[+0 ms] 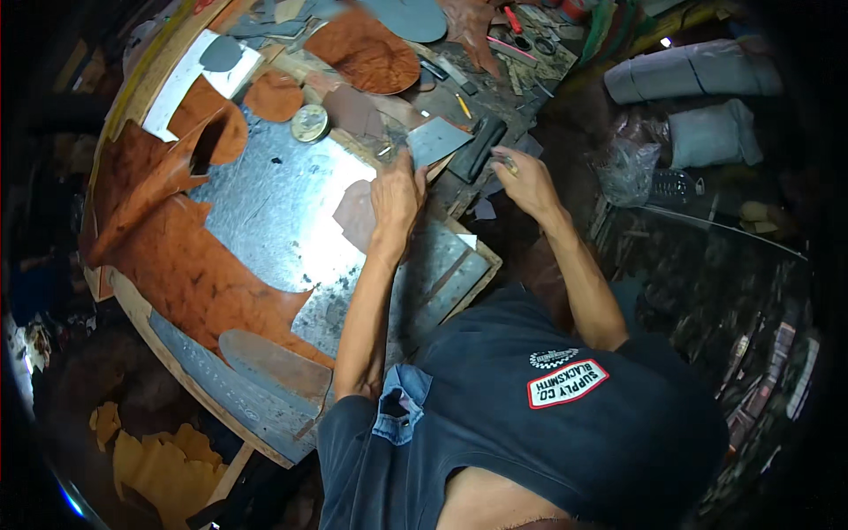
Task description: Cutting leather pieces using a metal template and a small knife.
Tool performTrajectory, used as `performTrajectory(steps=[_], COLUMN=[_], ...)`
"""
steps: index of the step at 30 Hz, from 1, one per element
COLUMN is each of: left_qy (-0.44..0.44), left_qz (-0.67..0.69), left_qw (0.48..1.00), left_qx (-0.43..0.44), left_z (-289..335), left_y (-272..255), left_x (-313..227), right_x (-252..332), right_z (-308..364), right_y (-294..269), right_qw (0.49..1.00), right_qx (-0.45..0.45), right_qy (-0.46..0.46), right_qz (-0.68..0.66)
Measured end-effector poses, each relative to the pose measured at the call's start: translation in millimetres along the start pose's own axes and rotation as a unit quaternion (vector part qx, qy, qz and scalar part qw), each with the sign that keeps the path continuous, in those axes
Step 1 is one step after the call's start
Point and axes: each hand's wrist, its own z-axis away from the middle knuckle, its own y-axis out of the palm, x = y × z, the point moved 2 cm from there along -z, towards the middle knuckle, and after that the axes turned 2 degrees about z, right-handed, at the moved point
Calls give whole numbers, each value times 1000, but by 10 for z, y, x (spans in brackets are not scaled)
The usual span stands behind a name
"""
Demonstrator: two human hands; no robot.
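My left hand (399,196) rests on the workbench, index finger stretched toward a grey flat sheet (439,140); the finger's tip is close to the sheet's left corner. Its other fingers are partly hidden, and nothing shows in its grasp. At the bench's right edge, my right hand (527,181) is closed in a pinch around a small object with a yellowish part (510,165), too small to name. Just left of that hand lies a dark padded block (479,150). A brown leather piece (355,215) lies beside my left wrist.
Large orange-brown leather (208,265) drapes over the bench's left side, next to a bright metal plate (256,190). A round tin (310,124), leather ovals (362,53), a yellow pencil (464,106) and scissors (545,44) lie farther back. Wrapped rolls (693,71) are at right.
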Motion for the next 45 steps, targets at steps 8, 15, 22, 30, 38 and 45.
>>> performTrajectory(steps=[8, 15, 22, 30, 38, 45], left_qy=[-10, -31, -68, -92, -135, -124], left_qz=[-156, -82, -36, 260, 678, 670], left_qw=[988, 996, 996, 961, 720, 731], left_qx=[14, 5, 34, 18, 54, 30], left_z=[-266, -112, -159, -242, 187, 293], left_y=[439, 389, 295, -144, -398, -372], left_x=[-32, -35, -56, 220, 44, 121], right_x=[204, 223, 51, 228, 165, 291], right_z=[-1060, -1067, -1509, -1350, -580, -435], right_y=[570, 710, 613, 153, 387, 588], right_qw=[964, 964, 937, 893, 682, 592], right_qx=[174, 193, 347, 352, 317, 373], right_qy=[-33, -50, 35, 116, 253, 264], right_qz=[197, 175, 33, -256, -608, -664])
